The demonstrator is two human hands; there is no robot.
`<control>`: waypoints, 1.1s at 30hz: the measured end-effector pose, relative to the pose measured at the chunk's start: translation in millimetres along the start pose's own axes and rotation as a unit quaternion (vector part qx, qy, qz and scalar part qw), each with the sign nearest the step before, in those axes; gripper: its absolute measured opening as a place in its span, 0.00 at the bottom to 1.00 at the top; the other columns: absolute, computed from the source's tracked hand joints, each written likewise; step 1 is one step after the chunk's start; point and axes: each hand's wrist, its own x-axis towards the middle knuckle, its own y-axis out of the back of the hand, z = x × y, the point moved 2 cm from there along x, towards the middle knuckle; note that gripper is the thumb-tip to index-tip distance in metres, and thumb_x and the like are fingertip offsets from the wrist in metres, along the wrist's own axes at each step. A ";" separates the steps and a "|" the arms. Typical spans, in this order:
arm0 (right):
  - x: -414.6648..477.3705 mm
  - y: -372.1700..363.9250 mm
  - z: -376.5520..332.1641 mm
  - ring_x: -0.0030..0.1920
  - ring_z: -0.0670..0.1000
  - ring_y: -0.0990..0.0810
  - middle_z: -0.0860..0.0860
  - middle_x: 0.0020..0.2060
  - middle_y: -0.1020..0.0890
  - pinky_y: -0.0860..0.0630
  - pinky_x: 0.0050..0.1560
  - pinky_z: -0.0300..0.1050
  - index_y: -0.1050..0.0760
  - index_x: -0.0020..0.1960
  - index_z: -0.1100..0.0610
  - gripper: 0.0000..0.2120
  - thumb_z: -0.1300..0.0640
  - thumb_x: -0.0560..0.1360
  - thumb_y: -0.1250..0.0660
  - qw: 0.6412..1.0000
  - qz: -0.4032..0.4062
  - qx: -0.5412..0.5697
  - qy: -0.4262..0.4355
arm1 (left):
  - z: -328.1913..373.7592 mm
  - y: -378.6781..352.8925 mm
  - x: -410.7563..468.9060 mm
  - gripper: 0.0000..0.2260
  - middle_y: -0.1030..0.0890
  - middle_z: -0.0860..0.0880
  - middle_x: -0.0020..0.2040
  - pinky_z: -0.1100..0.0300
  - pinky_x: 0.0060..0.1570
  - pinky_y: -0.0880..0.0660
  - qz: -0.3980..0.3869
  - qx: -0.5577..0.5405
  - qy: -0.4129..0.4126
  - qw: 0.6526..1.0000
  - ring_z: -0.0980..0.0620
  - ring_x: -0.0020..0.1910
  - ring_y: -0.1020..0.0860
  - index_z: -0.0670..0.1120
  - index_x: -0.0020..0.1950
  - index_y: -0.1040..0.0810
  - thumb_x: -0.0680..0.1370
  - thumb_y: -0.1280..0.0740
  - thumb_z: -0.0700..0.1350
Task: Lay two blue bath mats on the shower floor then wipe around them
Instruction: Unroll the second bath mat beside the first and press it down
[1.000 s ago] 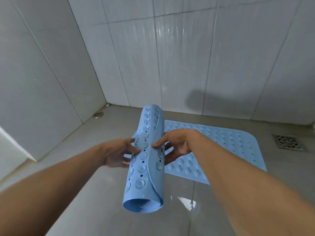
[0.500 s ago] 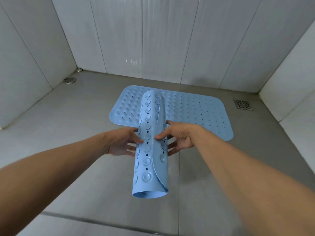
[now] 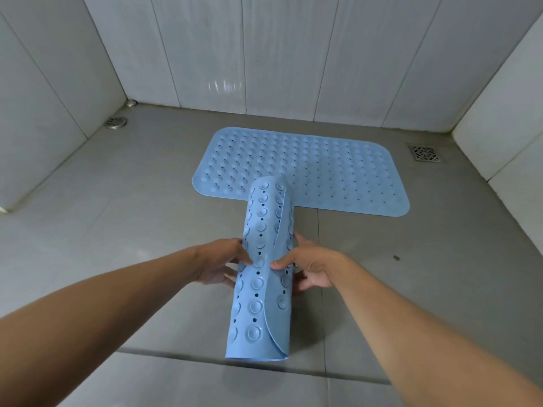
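Observation:
One blue bath mat (image 3: 317, 168) lies flat on the grey shower floor (image 3: 132, 201), close to the back wall. A second blue mat (image 3: 261, 289) is rolled into a tube with its suction cups outward, held in the air in front of me. Its far end overlaps the near edge of the flat mat in view. My left hand (image 3: 219, 262) grips the roll's left side. My right hand (image 3: 308, 268) grips its right side, thumb on the loose flap.
A round metal drain (image 3: 116, 122) sits in the far left corner and a square patterned drain (image 3: 425, 153) at the far right. White tiled walls (image 3: 264, 54) enclose the floor on three sides. A dark groove (image 3: 176, 355) crosses the floor near me.
The view has tilted down and drawn back, showing more floor. The rolled mat now sits lower and nearer to me, still held by both hands.

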 end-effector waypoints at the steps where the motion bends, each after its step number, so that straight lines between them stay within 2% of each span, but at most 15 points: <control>1: 0.7 -0.9 1.4 0.68 0.57 0.30 0.49 0.67 0.24 0.37 0.67 0.71 0.37 0.73 0.43 0.41 0.67 0.69 0.24 1.000 0.009 -0.002 -0.001 | 1.7 0.3 1.7 0.15 0.22 0.43 0.64 0.38 0.62 0.25 0.010 0.012 0.005 1.000 0.39 0.58 0.21 0.48 0.64 0.22 0.78 0.36 0.39; 4: 0.4 -2.5 1.4 0.67 0.55 0.31 0.45 0.69 0.29 0.35 0.65 0.63 0.42 0.75 0.45 0.40 0.65 0.69 0.30 0.998 0.051 -0.018 0.013 | 11.9 0.0 5.8 0.17 0.19 0.49 0.61 0.37 0.63 0.26 0.058 0.085 -0.017 0.995 0.44 0.60 0.21 0.53 0.65 0.28 0.78 0.30 0.52; 6: 1.7 -3.7 -3.1 0.66 0.55 0.31 0.47 0.70 0.31 0.33 0.63 0.54 0.47 0.78 0.48 0.42 0.61 0.67 0.34 0.993 0.108 -0.029 0.043 | 17.0 -3.4 9.4 0.22 0.18 0.51 0.59 0.41 0.60 0.24 0.082 0.145 -0.039 0.985 0.46 0.58 0.20 0.56 0.66 0.34 0.77 0.28 0.50; 8: 4.6 -3.7 -4.3 0.67 0.57 0.30 0.54 0.75 0.35 0.29 0.64 0.52 0.56 0.81 0.48 0.48 0.57 0.67 0.35 0.985 0.152 -0.058 0.058 | 19.8 -5.8 10.9 0.21 0.20 0.52 0.56 0.43 0.57 0.22 0.099 0.198 -0.054 0.974 0.46 0.57 0.20 0.56 0.67 0.36 0.79 0.31 0.44; 10: 4.2 -3.9 -1.7 0.60 0.55 0.25 0.55 0.78 0.41 0.23 0.47 0.43 0.68 0.80 0.45 0.47 0.60 0.75 0.39 0.976 0.172 -0.096 0.087 | 23.0 -7.5 12.9 0.28 0.22 0.49 0.61 0.46 0.53 0.20 0.124 0.251 -0.078 0.957 0.45 0.56 0.20 0.57 0.73 0.39 0.78 0.34 0.40; 11: 4.3 -3.1 1.7 0.55 0.53 0.24 0.54 0.79 0.44 0.25 0.39 0.41 0.70 0.79 0.44 0.46 0.62 0.76 0.40 0.971 0.177 -0.122 0.101 | 25.0 -8.1 14.1 0.34 0.25 0.46 0.66 0.50 0.50 0.20 0.147 0.284 -0.096 0.943 0.43 0.56 0.21 0.58 0.78 0.44 0.76 0.36 0.39; 12: 2.5 -2.6 4.4 0.54 0.53 0.24 0.54 0.80 0.49 0.27 0.38 0.40 0.70 0.79 0.44 0.45 0.62 0.77 0.41 0.964 0.184 -0.159 0.109 | 26.8 -8.8 13.8 0.37 0.28 0.43 0.70 0.53 0.48 0.22 0.176 0.317 -0.117 0.925 0.41 0.57 0.22 0.59 0.80 0.48 0.75 0.39 0.38; 13: -0.1 -2.9 7.1 0.58 0.54 0.26 0.54 0.80 0.54 0.26 0.42 0.42 0.67 0.80 0.44 0.44 0.62 0.77 0.40 0.954 0.190 -0.202 0.110 | 26.7 -10.2 14.2 0.37 0.31 0.41 0.72 0.54 0.47 0.23 0.199 0.340 -0.138 0.909 0.40 0.57 0.22 0.59 0.81 0.49 0.75 0.42 0.38; 15: -2.9 -3.7 13.3 0.73 0.60 0.36 0.54 0.80 0.64 0.27 0.62 0.52 0.61 0.81 0.47 0.42 0.60 0.77 0.39 0.929 0.213 -0.289 0.093 | 21.5 -13.6 16.1 0.34 0.33 0.41 0.74 0.53 0.51 0.22 0.221 0.346 -0.156 0.898 0.40 0.59 0.22 0.57 0.82 0.48 0.76 0.41 0.46; 17: 0.7 -1.9 18.2 0.79 0.64 0.52 0.55 0.78 0.70 0.40 0.74 0.64 0.54 0.81 0.48 0.39 0.59 0.77 0.36 0.886 0.251 -0.386 0.052 | 14.1 -13.8 17.7 0.40 0.36 0.41 0.76 0.47 0.65 0.27 0.223 0.369 -0.144 0.891 0.40 0.69 0.29 0.57 0.82 0.51 0.75 0.34 0.60; 20: 11.3 -2.6 31.0 0.79 0.63 0.65 0.55 0.79 0.67 0.58 0.74 0.72 0.50 0.80 0.50 0.34 0.55 0.79 0.38 0.828 0.257 -0.497 0.038 | 9.0 -7.9 20.0 0.50 0.37 0.41 0.75 0.47 0.69 0.31 0.232 0.366 -0.151 0.888 0.40 0.73 0.33 0.55 0.82 0.52 0.70 0.24 0.59; 22: 21.8 -3.2 47.2 0.79 0.62 0.65 0.56 0.81 0.62 0.59 0.75 0.70 0.52 0.81 0.51 0.31 0.52 0.82 0.43 0.840 0.210 -0.500 0.026 | 9.2 -6.4 18.7 0.50 0.35 0.41 0.74 0.47 0.69 0.32 0.240 0.355 -0.171 0.887 0.40 0.72 0.32 0.55 0.82 0.52 0.70 0.23 0.56; 24: 28.1 -3.1 65.2 0.79 0.62 0.67 0.55 0.80 0.66 0.60 0.77 0.65 0.61 0.82 0.49 0.32 0.47 0.84 0.48 0.856 0.159 -0.491 0.008 | 8.6 -5.4 17.7 0.49 0.34 0.41 0.74 0.46 0.69 0.32 0.241 0.369 -0.192 0.877 0.40 0.72 0.32 0.56 0.82 0.52 0.71 0.24 0.56; 26: 29.4 -1.9 76.6 0.78 0.62 0.69 0.53 0.78 0.70 0.62 0.78 0.63 0.68 0.80 0.46 0.33 0.42 0.84 0.51 0.852 0.146 -0.503 0.004 | 7.6 -3.9 16.3 0.47 0.34 0.41 0.74 0.46 0.69 0.33 0.238 0.378 -0.199 0.872 0.39 0.72 0.33 0.58 0.82 0.52 0.72 0.25 0.57; 33: 18.2 18.7 89.9 0.78 0.62 0.69 0.53 0.78 0.70 0.61 0.78 0.62 0.68 0.80 0.46 0.34 0.40 0.84 0.51 0.855 0.159 -0.494 -0.013 | 2.8 -13.5 19.8 0.42 0.41 0.42 0.78 0.49 0.72 0.37 0.209 0.421 -0.212 0.857 0.41 0.76 0.37 0.59 0.81 0.51 0.75 0.29 0.58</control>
